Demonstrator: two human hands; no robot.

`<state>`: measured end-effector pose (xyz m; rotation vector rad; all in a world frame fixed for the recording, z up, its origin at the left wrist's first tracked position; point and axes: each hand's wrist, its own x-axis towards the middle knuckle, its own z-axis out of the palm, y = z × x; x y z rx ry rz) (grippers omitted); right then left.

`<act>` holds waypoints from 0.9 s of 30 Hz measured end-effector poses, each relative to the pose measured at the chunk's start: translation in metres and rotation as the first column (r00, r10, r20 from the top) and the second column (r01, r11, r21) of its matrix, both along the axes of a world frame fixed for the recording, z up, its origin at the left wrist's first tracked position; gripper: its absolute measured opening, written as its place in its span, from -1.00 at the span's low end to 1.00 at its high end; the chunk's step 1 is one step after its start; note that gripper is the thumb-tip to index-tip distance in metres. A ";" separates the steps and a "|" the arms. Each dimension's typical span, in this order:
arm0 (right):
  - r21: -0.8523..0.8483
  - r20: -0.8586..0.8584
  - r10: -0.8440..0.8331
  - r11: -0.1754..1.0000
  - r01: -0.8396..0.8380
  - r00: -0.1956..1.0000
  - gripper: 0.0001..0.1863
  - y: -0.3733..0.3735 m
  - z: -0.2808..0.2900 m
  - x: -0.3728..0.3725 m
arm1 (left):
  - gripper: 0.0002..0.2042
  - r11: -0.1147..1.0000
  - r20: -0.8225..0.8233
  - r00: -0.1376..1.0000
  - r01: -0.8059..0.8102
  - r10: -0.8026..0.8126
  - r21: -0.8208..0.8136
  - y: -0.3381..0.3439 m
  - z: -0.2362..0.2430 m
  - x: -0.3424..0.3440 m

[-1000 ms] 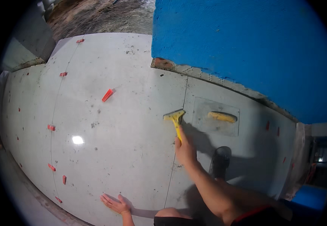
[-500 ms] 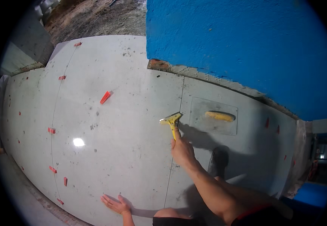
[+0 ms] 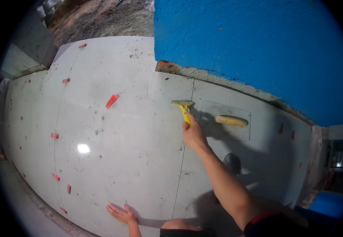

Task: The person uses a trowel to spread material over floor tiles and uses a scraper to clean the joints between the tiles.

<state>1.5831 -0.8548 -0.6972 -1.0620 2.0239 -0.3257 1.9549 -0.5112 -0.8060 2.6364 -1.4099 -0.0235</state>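
Note:
In my right hand [image 3: 194, 132] is a yellow scraper [image 3: 185, 110] with a wide flat head, the fingers wrapped round its handle. Its head lies against the pale grey floor tiles [image 3: 139, 118], just left of and across the dark joint between two tiles. My left hand [image 3: 122, 215] rests flat on the tile at the lower middle, fingers stretched out and holding nothing. Right of the scraper a flat trowel [image 3: 231, 121] with a yellow handle lies on the floor.
Several red wedges sit along the left joint, and a loose red wedge [image 3: 111, 100] lies on the middle tile. A blue wall [image 3: 254, 47] with a rough lower edge borders the tiles at upper right. My shoe [image 3: 232, 163] is behind my right forearm. Bare ground [image 3: 100, 23] lies beyond.
My right hand has moved the scraper forward along the tile joint, toward the blue wall, and its head has turned slightly. The left hand has stayed in place.

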 end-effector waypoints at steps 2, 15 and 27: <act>-0.032 0.054 -0.019 0.999 0.020 0.998 -0.43 0.022 -0.004 0.003 | -0.25 0.999 -0.014 1.000 -0.004 0.003 -0.032 0.001 0.000 0.004; -0.198 0.113 -0.132 0.968 0.152 0.985 -0.48 -0.007 -0.033 -0.004 | -0.25 1.000 -0.015 1.000 -0.006 0.006 0.018 0.001 -0.003 0.003; -0.069 0.213 -0.188 0.976 0.207 0.959 -0.46 -0.020 -0.035 -0.007 | -0.24 0.999 -0.011 1.000 0.012 -0.012 -0.035 0.015 -0.006 0.007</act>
